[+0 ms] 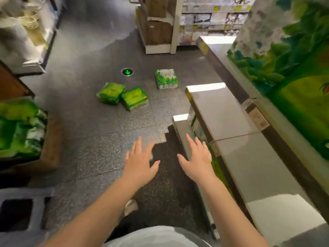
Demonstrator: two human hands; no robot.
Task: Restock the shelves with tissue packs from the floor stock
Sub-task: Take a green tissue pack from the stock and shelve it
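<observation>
Two green tissue packs lie side by side on the dark floor, one (111, 93) on the left and one (135, 98) touching it on the right. A white and green pack (166, 78) stands further back. My left hand (140, 162) and my right hand (196, 157) both reach forward over the floor, fingers spread and straight, holding nothing. They are well short of the packs. Grey shelf boards (224, 114) step up on my right, and green packs (295, 73) fill the shelf above them.
A brown carton (50, 148) with green packs sits on the floor at the left. A grey crate (23, 216) stands at the lower left. A round floor marker with a green arrow (127, 71) lies ahead. Other shelving stands behind and to the far left.
</observation>
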